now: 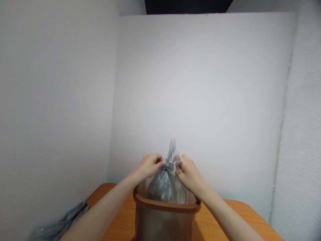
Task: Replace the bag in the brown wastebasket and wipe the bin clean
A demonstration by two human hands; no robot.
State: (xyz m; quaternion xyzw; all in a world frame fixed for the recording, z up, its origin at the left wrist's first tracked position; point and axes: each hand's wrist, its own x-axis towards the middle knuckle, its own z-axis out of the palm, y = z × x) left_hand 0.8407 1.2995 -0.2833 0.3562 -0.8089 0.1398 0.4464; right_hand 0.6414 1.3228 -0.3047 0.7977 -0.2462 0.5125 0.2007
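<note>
A grey translucent plastic bag (pixel 164 187) stands partly inside a trash bin (pixel 163 224) with a brown rim. The bag's neck is gathered into a knot, and a twisted end points up above it. From the left, my left hand (pixel 151 164) pinches the plastic at the knot between thumb and fingers. My right hand (pixel 188 172) grips the gathered plastic on the knot's other side, its fingertips partly hidden by the bag. Something greenish-brown shows dimly through the bag; I cannot make out what it is.
The bin stands on an orange-brown wooden table (pixel 120 219). More dark grey plastic (pixel 66 219) lies at the table's left edge. White walls (pixel 200 83) close in behind and on both sides.
</note>
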